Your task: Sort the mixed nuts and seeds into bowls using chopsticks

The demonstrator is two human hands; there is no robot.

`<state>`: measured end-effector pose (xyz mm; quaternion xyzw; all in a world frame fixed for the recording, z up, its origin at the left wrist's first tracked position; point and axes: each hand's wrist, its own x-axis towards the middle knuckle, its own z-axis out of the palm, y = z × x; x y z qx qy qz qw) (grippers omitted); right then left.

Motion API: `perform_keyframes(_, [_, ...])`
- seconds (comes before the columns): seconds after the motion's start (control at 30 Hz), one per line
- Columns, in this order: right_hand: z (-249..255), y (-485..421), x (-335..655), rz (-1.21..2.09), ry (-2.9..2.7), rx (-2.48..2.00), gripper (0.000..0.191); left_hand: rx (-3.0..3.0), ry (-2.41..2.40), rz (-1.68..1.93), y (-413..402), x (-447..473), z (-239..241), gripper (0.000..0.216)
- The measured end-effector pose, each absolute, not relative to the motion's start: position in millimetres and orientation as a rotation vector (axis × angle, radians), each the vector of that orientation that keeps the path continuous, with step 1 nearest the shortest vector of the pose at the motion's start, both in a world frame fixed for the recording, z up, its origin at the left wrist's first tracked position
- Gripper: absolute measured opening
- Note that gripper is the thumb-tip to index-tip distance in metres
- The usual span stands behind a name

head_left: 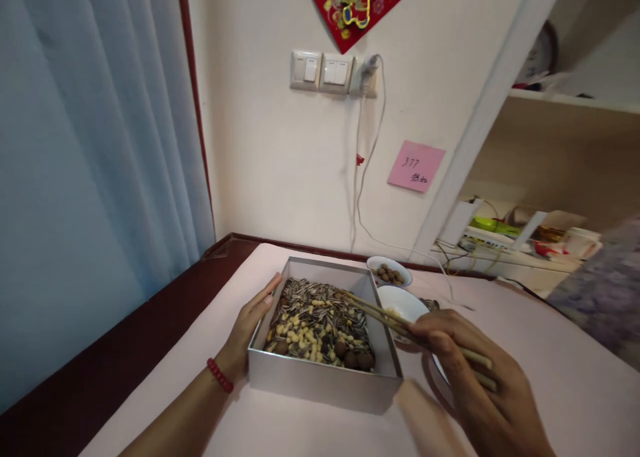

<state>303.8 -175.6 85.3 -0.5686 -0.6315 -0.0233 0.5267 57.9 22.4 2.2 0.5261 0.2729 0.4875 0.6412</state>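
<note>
A square metal box (320, 383) holds striped sunflower seeds (315, 293), pale peanuts (300, 333) and several round brown nuts (353, 358). My left hand (253, 323) lies along the box's left wall, fingers stretched out. In my right hand (465, 357) is a pair of wooden chopsticks (385, 317), gripped near the back end. They reach over the right wall, with their tips low among the seeds at the far right. Whether anything is pinched between the tips I cannot tell.
Right of the box stand a bowl of round brown nuts (390, 273) and a white bowl (407, 303) with pale pieces. Another bowl is mostly hidden by my right hand. A white cable (400, 243) runs from the wall socket onto the pink-covered table (540, 350). A blue curtain (100, 130) hangs left.
</note>
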Motion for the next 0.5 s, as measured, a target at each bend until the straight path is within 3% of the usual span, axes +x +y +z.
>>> perform_keyframes(0.23, [93.5, -224.9, 362.1, -0.404, -1.101, -1.559, 0.024, 1.232, 0.639, 1.081, 26.7, 57.8, -0.5, 0.056])
perform_keyframes(0.5, [74.0, -228.7, 393.8, -0.309, -1.081, -1.663, 0.03, 1.277, 0.669, 1.086, 28.4, 58.7, -1.7, 0.052])
